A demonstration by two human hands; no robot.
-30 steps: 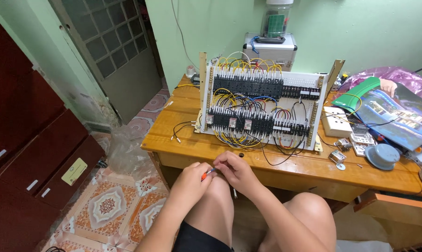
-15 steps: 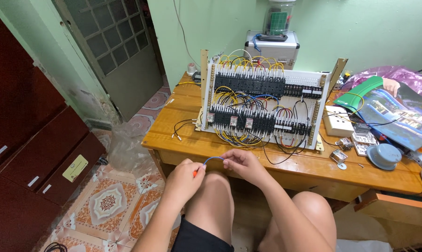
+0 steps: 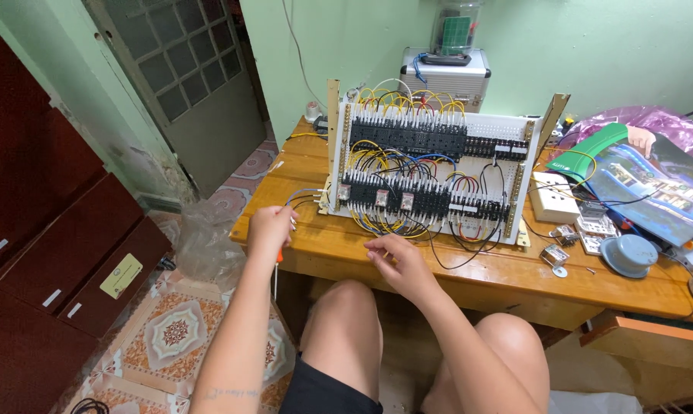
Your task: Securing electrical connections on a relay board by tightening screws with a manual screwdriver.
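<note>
The left hand (image 3: 271,228) is curled tight around a small orange tool (image 3: 280,256) at the wooden table's (image 3: 408,257) front edge. The right hand (image 3: 396,259) rests with fingers loosely apart, just below the wiring board (image 3: 431,172) standing on the table, near its yellow and black wires (image 3: 408,230).

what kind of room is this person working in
Probably a home electrical workbench, not a factory: a wired control panel stands on a wooden table, over a patterned tile floor, with a glass-paned door behind.
</note>
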